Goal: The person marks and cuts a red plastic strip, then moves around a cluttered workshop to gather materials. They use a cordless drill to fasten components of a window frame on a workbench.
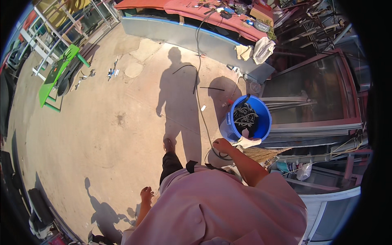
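My right hand [222, 145] is closed in a loose fist, close to a long dark cable [199, 102]. Whether anything is inside those fingers is hidden. The cable comes down from the far table, crosses the floor and bends beside that hand. Just beyond it stands a blue bucket [264, 118] holding several dark, hose-like pieces [246, 116]. A pale cloth [247, 142] lies against the bucket's near side. My left hand [147, 193] hangs low by my side, fingers loosely apart and nothing in them. Short black strips [212, 88] lie on the floor ahead.
A red-covered table [179, 7] with tools and small items runs along the far side. Framed glass panels [310, 90] lean at the right, near a straw broom [265, 154]. At the left, a green bench [53, 79] stands near scattered tools [112, 71] on the concrete floor [110, 134].
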`<state>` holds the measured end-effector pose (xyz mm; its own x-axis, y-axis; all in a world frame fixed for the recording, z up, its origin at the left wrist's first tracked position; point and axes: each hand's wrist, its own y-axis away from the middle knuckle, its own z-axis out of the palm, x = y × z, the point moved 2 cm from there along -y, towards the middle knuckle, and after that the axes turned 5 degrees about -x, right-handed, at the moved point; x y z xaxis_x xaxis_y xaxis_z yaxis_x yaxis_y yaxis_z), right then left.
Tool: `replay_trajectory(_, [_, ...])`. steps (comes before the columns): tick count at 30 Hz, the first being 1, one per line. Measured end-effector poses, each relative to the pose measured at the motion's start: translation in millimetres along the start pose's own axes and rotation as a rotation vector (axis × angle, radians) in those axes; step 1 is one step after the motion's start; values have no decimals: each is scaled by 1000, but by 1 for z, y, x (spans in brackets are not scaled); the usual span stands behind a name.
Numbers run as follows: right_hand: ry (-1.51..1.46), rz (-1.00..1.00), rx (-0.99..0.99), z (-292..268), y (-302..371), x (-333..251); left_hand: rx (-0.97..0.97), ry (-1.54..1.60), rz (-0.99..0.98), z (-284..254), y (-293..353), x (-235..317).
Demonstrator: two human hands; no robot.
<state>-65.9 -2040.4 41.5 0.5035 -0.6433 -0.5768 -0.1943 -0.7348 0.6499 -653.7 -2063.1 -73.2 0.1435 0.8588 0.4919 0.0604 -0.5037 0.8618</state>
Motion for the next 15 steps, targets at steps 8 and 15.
replay_trajectory(8, [137, 54, -124, -17, -89, 9, 35, -96, 112, 30, -122, 286])
replay_trajectory(15, [1, 166, 2, -82, -206, -13, -17, -108, 253, 122, -213, 514])
